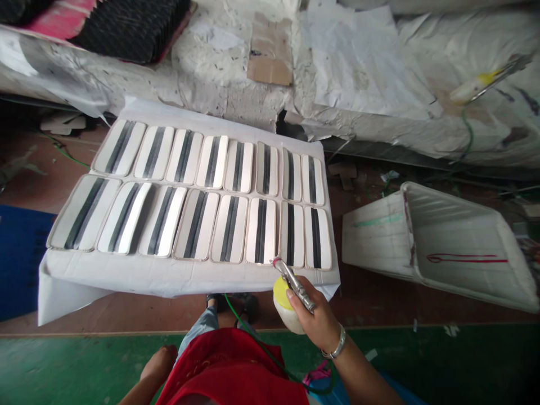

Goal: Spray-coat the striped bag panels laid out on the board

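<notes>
My right hand (314, 315) is wrapped round a metal spray gun (295, 288), which has a white cup with a yellow lid. Its nozzle points toward the near edge of the board, close to a pale panel (261, 232) with a dark stripe down its middle. Several such rounded panels lie in two rows on a white-covered board (169, 275). Some of them, such as one panel (125, 218) on the near left, curl up at one side. My left hand (160, 361) hangs low beside the red apron, away from the board; its fingers are not clear.
A white plastic bin (379, 230) stands right of the board. Behind runs a paper-covered bench (223, 73) with a cardboard piece (270, 49), black ridged stacks (130, 28) and another spray gun (485, 81). A green hose (236, 312) trails past my body. Something blue (25, 261) stands left.
</notes>
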A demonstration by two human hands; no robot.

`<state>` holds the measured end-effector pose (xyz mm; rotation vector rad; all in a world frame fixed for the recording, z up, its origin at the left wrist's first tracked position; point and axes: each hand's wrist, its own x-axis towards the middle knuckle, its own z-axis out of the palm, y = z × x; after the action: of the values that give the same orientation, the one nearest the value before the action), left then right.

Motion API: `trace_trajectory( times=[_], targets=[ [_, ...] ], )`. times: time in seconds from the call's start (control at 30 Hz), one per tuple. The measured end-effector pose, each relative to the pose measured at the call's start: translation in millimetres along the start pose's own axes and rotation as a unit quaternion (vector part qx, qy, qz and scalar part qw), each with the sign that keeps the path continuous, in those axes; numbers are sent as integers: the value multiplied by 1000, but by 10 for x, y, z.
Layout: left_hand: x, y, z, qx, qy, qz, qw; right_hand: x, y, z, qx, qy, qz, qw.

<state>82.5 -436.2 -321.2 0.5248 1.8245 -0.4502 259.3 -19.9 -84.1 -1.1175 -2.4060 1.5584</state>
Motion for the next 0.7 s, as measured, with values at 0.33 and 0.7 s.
trace_trajectory(
  times=[0.33, 0.7],
  targets=[
    [-151, 11, 114, -52, 24, 12, 998, -390, 28, 106, -22, -24, 16, 999],
    [-337, 115, 226, -42, 15, -3, 999, -776, 171, 198, -13, -62, 21, 998]
  ],
)
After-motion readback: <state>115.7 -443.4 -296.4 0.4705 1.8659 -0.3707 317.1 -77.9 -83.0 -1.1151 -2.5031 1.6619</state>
